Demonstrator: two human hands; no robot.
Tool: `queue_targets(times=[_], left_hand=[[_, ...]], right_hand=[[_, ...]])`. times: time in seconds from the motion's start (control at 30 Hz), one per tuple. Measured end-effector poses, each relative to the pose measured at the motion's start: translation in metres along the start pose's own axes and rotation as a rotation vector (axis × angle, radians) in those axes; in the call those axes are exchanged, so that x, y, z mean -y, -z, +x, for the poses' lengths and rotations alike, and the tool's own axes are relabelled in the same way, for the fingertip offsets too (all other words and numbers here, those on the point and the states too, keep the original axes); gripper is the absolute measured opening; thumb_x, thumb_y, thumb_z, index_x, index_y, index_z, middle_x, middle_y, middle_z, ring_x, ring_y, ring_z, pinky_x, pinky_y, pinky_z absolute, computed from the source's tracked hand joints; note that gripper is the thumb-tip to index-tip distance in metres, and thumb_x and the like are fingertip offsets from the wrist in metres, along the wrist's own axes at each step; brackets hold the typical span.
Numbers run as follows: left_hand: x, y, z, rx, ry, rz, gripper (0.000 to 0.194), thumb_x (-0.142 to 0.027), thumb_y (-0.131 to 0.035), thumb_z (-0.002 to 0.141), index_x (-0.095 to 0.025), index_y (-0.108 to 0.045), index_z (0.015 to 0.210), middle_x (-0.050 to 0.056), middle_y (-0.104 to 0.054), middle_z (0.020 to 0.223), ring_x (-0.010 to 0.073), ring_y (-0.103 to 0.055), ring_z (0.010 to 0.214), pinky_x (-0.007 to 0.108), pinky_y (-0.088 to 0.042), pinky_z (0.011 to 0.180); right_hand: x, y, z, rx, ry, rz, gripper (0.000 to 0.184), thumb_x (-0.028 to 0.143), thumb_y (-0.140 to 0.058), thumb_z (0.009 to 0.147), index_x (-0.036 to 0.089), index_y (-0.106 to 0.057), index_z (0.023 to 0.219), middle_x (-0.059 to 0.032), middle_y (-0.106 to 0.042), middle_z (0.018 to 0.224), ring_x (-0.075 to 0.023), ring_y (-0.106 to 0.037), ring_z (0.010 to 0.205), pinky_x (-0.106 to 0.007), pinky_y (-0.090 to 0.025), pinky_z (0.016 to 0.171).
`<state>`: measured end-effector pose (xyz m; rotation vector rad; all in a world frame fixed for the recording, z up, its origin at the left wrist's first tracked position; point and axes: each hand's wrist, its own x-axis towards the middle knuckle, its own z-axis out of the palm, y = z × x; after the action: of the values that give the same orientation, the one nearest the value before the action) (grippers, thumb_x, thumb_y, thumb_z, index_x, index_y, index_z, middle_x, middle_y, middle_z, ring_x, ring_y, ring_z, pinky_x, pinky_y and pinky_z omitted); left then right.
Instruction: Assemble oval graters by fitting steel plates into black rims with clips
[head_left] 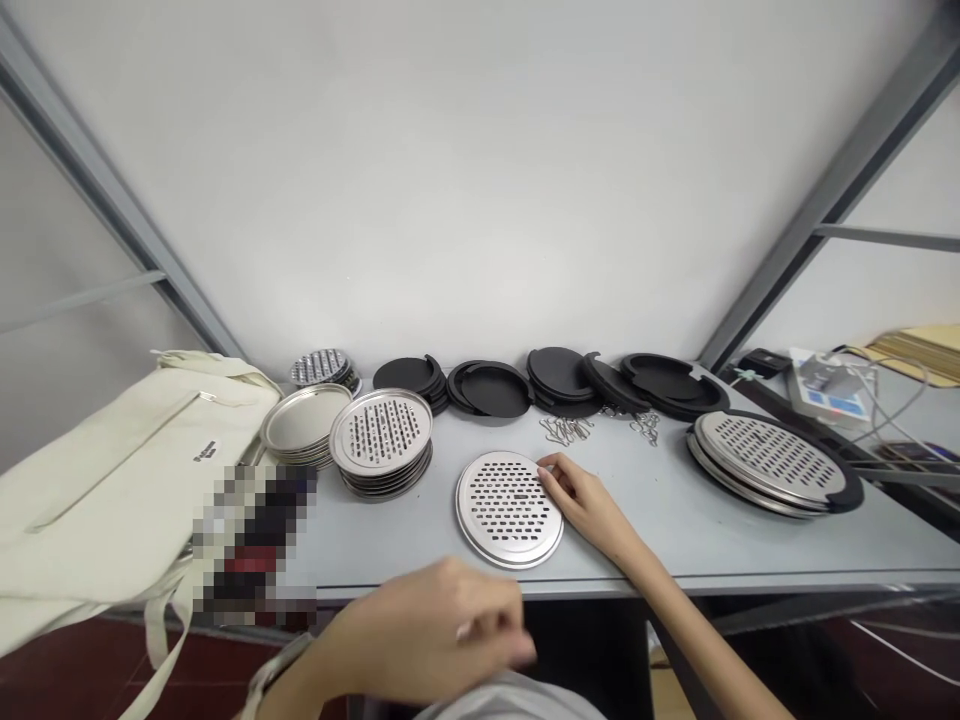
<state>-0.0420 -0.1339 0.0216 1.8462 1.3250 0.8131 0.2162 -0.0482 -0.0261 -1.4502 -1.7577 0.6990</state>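
Note:
A round silver metal plate with rows of slots [510, 510] lies flat near the front edge of the table. My right hand [581, 500] rests at its right rim, thumb and fingertips closed on the edge. Lower down, in front of the table edge, my left hand [442, 630] is raised and slightly blurred. Its fingers are curled in towards the thumb; whether anything is between them is hidden. To the left of the plate stands a stack of metal plates [382, 440], topped by a slotted one. Beside that is a stack of plain metal discs [307, 420].
Black round trays [495, 390] line the back by the wall. Small metal hooks [566, 430] lie before them. Slotted plates with a black rim [776, 460] are piled at right. A cream bag [135, 470] covers the left end. Grey metal posts [817, 220] flank the table.

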Motion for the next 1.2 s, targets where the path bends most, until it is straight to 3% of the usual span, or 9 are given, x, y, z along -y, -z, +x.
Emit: queue_targets(times=[0.03,0.07,0.13,0.3,0.47,0.63,1.03,1.2], left_hand=[[0.002,0.002,0.016,0.058,-0.032,0.018,0.024,-0.048,-0.062,0.081,-0.024,-0.064,0.080,0.004,-0.063,0.079,0.0176,-0.057,0.066,0.030,-0.046,0.064],[0.004,0.003,0.030,0.199,-0.072,0.121,0.025,-0.046,-0.056,0.086,-0.024,-0.062,0.079,0.002,-0.062,0.076,0.0166,-0.057,0.064,0.028,-0.043,0.063],[0.008,0.004,0.048,0.246,-0.107,0.254,0.023,-0.046,-0.054,0.087,-0.023,-0.059,0.085,0.001,-0.062,0.080,0.0162,-0.057,0.067,0.026,-0.037,0.061],[0.030,0.000,0.057,0.175,-0.174,0.446,0.054,-0.058,-0.073,0.065,-0.023,-0.050,0.099,0.000,-0.058,0.090,0.0171,-0.057,0.073,0.025,-0.036,0.061],[0.052,-0.009,0.057,0.114,-0.177,0.459,0.052,-0.059,-0.064,0.075,-0.022,-0.043,0.105,-0.002,-0.055,0.084,0.0159,-0.058,0.068,0.025,-0.039,0.062],[0.061,-0.013,0.058,0.036,-0.140,0.459,0.072,-0.062,-0.064,0.073,-0.023,-0.032,0.125,-0.002,-0.056,0.085,0.0170,-0.060,0.068,0.027,-0.043,0.062],[0.061,-0.011,0.060,0.059,-0.281,0.473,0.069,-0.059,-0.058,0.081,-0.026,-0.038,0.138,-0.001,-0.055,0.081,0.0126,-0.054,0.064,0.026,-0.045,0.067],[0.061,-0.011,0.061,0.073,-0.266,0.490,0.069,-0.058,-0.060,0.080,-0.024,-0.042,0.138,-0.003,-0.056,0.074,0.0130,-0.055,0.064,0.024,-0.044,0.064]], right_hand=[[0.000,0.000,0.000,-0.003,0.002,0.005,0.033,0.047,-0.037,0.096,0.020,-0.055,0.103,0.0037,-0.051,0.061,-0.0158,-0.051,0.058,-0.026,-0.039,0.056],[-0.001,-0.001,-0.001,-0.001,0.001,0.009,0.033,0.047,-0.037,0.096,0.020,-0.054,0.105,0.0036,-0.052,0.062,-0.0160,-0.051,0.058,-0.026,-0.039,0.056],[0.000,-0.001,-0.001,0.007,-0.004,0.012,0.033,0.047,-0.037,0.096,0.020,-0.052,0.108,0.0035,-0.052,0.062,-0.0162,-0.052,0.059,-0.027,-0.040,0.057],[0.001,0.001,-0.002,0.008,0.029,-0.033,0.035,0.046,-0.036,0.097,0.019,-0.055,0.107,0.0013,-0.052,0.067,-0.0167,-0.052,0.062,-0.029,-0.042,0.061],[0.002,0.002,-0.002,0.011,0.046,-0.063,0.039,0.045,-0.036,0.097,0.018,-0.058,0.113,-0.0029,-0.058,0.076,-0.0177,-0.054,0.066,-0.031,-0.045,0.066],[0.004,0.004,-0.001,0.043,0.044,-0.076,0.039,0.045,-0.036,0.097,0.018,-0.060,0.111,-0.0053,-0.062,0.083,-0.0184,-0.055,0.070,-0.032,-0.045,0.067],[-0.003,0.001,-0.002,0.037,0.081,-0.082,0.036,0.041,-0.039,0.097,0.019,-0.058,0.118,-0.0049,-0.050,0.091,-0.0173,-0.055,0.075,-0.032,-0.048,0.073],[-0.004,0.000,-0.003,0.046,0.069,-0.089,0.035,0.038,-0.038,0.097,0.021,-0.051,0.125,-0.0042,-0.048,0.095,-0.0148,-0.054,0.069,-0.032,-0.048,0.072]])
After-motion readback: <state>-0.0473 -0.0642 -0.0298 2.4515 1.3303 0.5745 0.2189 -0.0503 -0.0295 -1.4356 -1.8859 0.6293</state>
